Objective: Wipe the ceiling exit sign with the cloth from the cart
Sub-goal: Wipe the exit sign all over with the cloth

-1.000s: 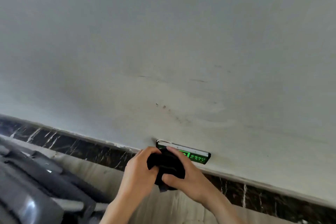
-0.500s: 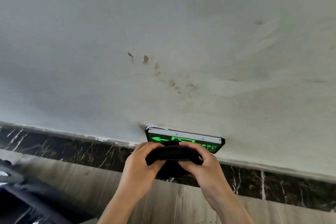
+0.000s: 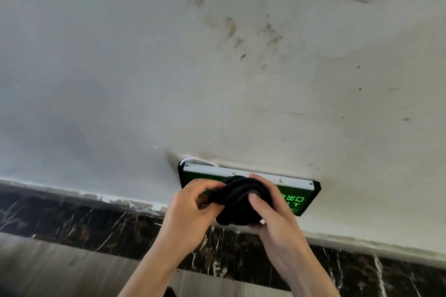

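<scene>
A green-lit exit sign (image 3: 295, 196) in a black frame hangs from the pale ceiling, with a white strip along its top. A bunched black cloth (image 3: 237, 201) is held in front of the sign's middle and left part, hiding the arrow. My left hand (image 3: 190, 212) pinches the cloth's left side. My right hand (image 3: 272, 217) grips its right side and underside. Whether the cloth touches the sign face cannot be told.
The ceiling (image 3: 217, 79) carries brown smudges above the sign. A dark marble band (image 3: 72, 219) with white veins runs below the ceiling edge, over a paler wall panel (image 3: 48, 267).
The view has tilted up and closer to the sign; the grey cart at lower left has left the frame. Both hands with the cloth have risen in front of the sign face.
</scene>
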